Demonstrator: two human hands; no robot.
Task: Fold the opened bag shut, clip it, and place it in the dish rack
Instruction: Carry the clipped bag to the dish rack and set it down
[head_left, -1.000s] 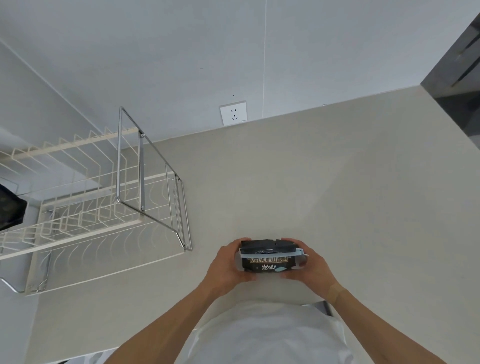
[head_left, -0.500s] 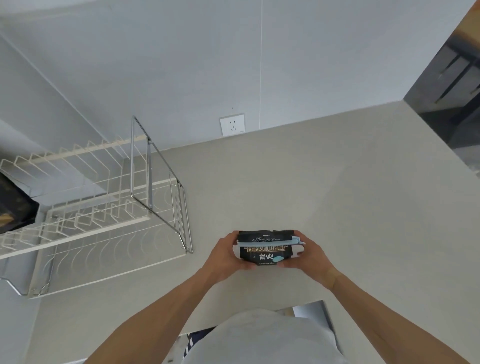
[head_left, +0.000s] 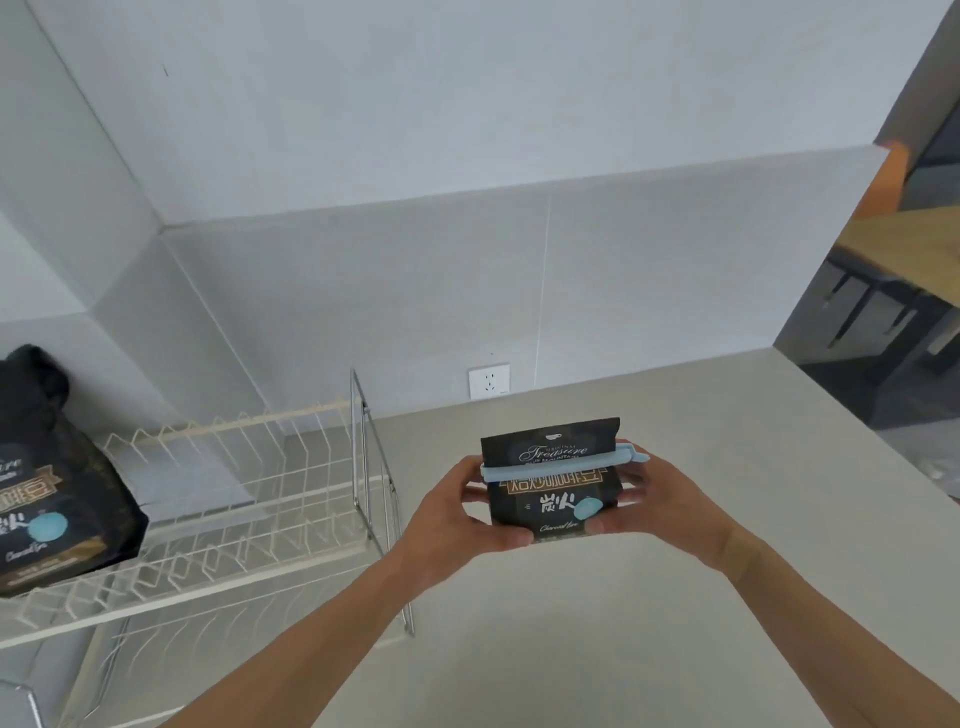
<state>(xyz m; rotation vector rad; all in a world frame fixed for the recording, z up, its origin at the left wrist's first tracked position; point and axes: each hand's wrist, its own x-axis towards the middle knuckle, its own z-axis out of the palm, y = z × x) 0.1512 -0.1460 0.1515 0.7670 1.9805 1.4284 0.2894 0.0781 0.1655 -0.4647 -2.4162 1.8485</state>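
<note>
A small black coffee bag (head_left: 556, 491) with gold lettering is held upright above the counter, its top folded down. A light blue clip (head_left: 563, 466) runs across the fold, its end sticking out on the right. My left hand (head_left: 457, 512) grips the bag's left side and bottom. My right hand (head_left: 657, 499) grips its right side. The white wire dish rack (head_left: 249, 499) stands to the left of the bag, about a hand's width from my left hand.
A second, larger black coffee bag (head_left: 49, 493) sits in the rack's left end. A steel wire frame (head_left: 371, 467) rises at the rack's right end. A wall socket (head_left: 488, 380) is behind. The beige counter (head_left: 675, 649) ends at the right.
Both hands have lifted the clipped bag and turned it upright, front facing me. The view has tilted up, bringing the second bag in the rack into sight.
</note>
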